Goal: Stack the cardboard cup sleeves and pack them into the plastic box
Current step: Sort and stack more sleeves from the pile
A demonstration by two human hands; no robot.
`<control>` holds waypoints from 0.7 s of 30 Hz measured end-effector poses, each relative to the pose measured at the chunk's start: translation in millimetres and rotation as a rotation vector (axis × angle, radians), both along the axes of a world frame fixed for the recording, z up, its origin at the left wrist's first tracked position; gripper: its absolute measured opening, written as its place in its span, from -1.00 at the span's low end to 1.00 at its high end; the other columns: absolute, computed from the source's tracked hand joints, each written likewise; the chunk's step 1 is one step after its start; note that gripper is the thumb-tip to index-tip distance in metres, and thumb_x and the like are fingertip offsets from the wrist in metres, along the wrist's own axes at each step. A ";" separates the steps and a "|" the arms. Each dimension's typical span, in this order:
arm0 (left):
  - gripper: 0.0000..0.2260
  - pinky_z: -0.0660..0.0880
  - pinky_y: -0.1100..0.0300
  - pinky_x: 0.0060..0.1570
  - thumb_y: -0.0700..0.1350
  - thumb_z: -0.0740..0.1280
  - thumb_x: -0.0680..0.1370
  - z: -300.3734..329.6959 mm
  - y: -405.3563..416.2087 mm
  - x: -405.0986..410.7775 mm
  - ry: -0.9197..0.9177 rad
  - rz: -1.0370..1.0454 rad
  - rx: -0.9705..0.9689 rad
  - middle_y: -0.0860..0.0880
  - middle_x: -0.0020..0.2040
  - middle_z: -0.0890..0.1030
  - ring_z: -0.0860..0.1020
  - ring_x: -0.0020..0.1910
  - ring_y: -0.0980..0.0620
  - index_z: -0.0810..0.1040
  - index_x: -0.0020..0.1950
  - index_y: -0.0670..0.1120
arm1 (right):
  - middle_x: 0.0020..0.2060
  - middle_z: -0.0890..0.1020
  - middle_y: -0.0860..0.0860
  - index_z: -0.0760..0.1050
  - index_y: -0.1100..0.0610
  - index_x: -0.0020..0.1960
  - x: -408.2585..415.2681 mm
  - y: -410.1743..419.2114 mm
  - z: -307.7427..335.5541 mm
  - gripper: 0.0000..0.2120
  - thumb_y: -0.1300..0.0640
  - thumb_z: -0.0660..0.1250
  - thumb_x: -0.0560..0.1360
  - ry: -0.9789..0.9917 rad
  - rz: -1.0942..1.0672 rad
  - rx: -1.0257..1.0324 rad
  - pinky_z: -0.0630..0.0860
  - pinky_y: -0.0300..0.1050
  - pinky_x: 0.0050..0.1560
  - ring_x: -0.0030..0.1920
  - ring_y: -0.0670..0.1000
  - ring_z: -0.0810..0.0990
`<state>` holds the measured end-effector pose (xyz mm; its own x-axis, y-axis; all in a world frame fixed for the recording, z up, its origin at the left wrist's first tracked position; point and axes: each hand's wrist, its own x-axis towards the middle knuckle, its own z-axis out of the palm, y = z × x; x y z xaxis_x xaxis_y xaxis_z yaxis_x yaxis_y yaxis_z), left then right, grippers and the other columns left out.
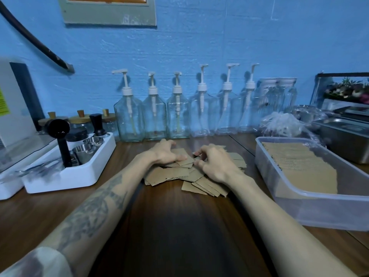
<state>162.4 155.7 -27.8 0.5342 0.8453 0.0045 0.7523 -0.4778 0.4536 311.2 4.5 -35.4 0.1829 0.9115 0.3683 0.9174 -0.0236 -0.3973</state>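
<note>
A loose heap of flat brown cardboard cup sleeves (171,175) lies on the wooden counter in the middle of the view. My left hand (165,153) rests on the heap's left top, fingers curled over a sleeve. My right hand (214,163) lies on the heap's right side, its fingertips pinching sleeve edges near the centre. The two hands almost meet. To the right stands a translucent plastic box (311,208) holding a long row of sleeves (299,164) packed on edge.
Several clear pump bottles (177,114) line the blue wall behind the heap. A white tray (65,176) with a tamper, metal cups and tools sits at the left. A steel container (345,140) and bagged items stand behind the box.
</note>
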 end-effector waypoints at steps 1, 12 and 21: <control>-0.13 0.33 -0.08 0.43 0.34 0.47 0.31 0.2 0.2 0.6 -0.033 0.008 0.002 -0.13 0.45 0.34 0.40 0.39 -0.14 0.33 0.48 -0.07 | 0.04 0.56 0.04 0.57 0.03 0.19 0.1 0.3 -0.1 -0.75 0.00 0.35 0.54 0.003 -0.003 -0.002 0.46 0.07 0.21 0.14 0.10 0.51; -0.76 0.58 0.14 -0.03 -0.33 0.34 0.56 31.1 -27.2 -28.1 -0.961 0.198 -0.307 -0.22 0.11 0.62 0.60 0.01 -0.05 0.53 0.23 -0.26 | 0.02 0.58 -0.02 0.42 0.06 0.38 -13.8 -6.0 11.7 -0.57 -0.03 0.35 0.57 0.305 0.060 0.081 0.45 -0.06 0.11 0.09 0.01 0.55; -0.74 0.63 0.11 0.04 -0.38 0.33 0.55 18.6 -77.7 -79.4 -1.263 0.156 -0.454 -0.19 0.11 0.61 0.63 0.09 -0.08 0.47 0.23 -0.27 | -0.35 0.66 -0.02 0.51 0.22 0.21 -30.0 -11.9 17.6 -0.71 0.29 0.42 0.51 0.694 0.237 0.107 0.54 0.06 0.24 -0.16 -0.08 0.66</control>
